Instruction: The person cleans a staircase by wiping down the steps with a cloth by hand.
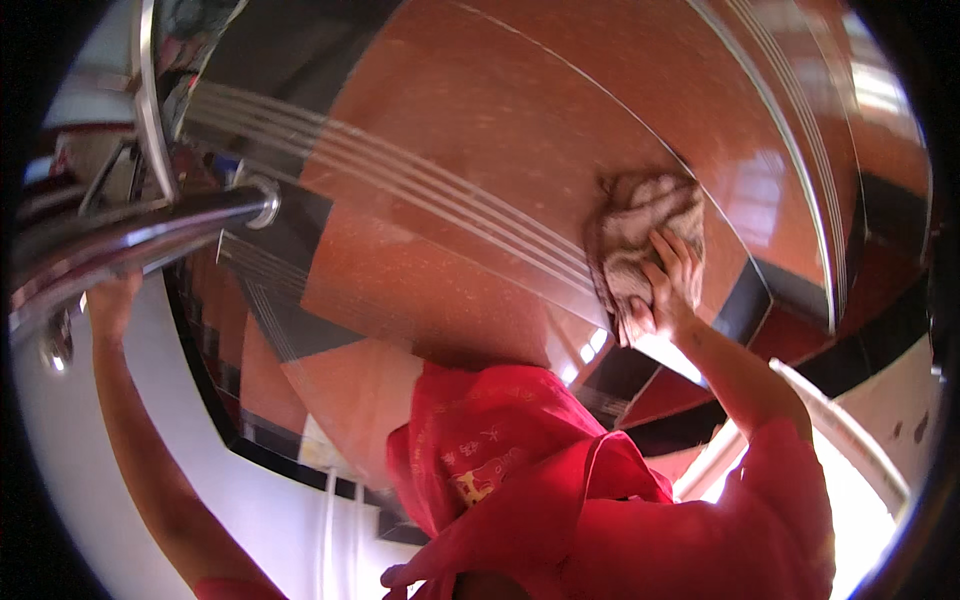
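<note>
A folded, patterned brown and cream cloth (634,225) lies against the orange-red stair tread (465,135). My right hand (667,281) presses on it with the fingers spread over its lower right part, the thumb at its near edge. At the far left, my left hand (116,296) holds the shiny metal handrail (150,232); its fingers are mostly hidden behind the tube. A red apron (502,442) with writing on it hangs down in front of me, over the steps.
Pale grooved strips (420,187) run along the step edge. A metal baluster (150,105) rises by the rail. Dark red and black steps (795,330) continue at the right. A white wall (150,397) with black skirting (202,390) stands at the lower left.
</note>
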Motion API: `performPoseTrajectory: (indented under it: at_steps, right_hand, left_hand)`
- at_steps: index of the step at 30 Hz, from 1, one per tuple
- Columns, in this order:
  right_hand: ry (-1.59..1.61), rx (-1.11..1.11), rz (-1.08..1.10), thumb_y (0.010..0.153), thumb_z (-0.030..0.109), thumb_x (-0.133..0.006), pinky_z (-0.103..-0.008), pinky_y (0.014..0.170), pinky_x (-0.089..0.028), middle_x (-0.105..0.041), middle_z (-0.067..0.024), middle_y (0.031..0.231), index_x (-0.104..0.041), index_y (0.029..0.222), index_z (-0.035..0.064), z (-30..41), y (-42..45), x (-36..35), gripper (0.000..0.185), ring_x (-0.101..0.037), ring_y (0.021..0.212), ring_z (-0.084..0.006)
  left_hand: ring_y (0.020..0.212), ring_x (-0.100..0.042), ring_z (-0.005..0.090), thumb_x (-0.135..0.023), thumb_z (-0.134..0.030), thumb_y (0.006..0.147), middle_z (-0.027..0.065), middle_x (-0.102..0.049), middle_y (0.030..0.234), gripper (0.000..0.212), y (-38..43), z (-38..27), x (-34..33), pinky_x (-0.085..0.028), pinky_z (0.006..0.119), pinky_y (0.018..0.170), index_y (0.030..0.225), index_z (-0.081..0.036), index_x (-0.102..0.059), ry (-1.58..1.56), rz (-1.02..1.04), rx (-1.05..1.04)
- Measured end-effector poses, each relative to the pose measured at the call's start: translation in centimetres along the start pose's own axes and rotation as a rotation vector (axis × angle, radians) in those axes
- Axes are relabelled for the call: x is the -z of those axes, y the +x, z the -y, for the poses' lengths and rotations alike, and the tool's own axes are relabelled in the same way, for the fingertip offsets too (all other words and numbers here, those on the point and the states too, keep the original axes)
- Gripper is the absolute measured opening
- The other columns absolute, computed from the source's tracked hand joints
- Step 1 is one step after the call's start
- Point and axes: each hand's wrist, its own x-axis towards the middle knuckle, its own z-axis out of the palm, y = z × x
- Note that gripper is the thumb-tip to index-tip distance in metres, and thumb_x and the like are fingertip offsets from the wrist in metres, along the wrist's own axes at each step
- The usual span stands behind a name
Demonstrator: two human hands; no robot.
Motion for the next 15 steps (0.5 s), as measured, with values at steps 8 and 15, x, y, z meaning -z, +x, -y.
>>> performPoseTrajectory:
  at_steps: [8,15]
  right_hand:
    - [0.015,0.044,-0.02,0.086,0.034,-0.05,-0.0593,0.101,-0.023,-0.036,-0.0265,0.136,-0.042,0.12,0.0024,1.0,0.2,0.6,0.047,-0.034,0.123,-0.0465]
    - [0.031,0.099,-0.084,0.083,0.024,-0.054,-0.0591,0.1,-0.026,-0.037,-0.0255,0.135,-0.044,0.121,0.0031,1.0,-0.9,0.5,0.045,-0.035,0.122,-0.0471]
  left_hand:
    - [0.123,-0.04,0.0391,-0.076,-0.021,0.068,0.0175,-0.048,0.129,0.068,-0.9,-2.8,-1.9,-0.031,0.051,0.102,0.127,-0.005,-0.045,0.572,-0.657,-0.296]
    - [0.135,-0.025,0.0352,-0.074,-0.026,0.075,0.0115,-0.031,0.146,0.084,-13.0,-9.2,-7.7,-0.023,0.052,0.108,0.144,-0.019,-0.028,0.127,-0.887,-0.107]
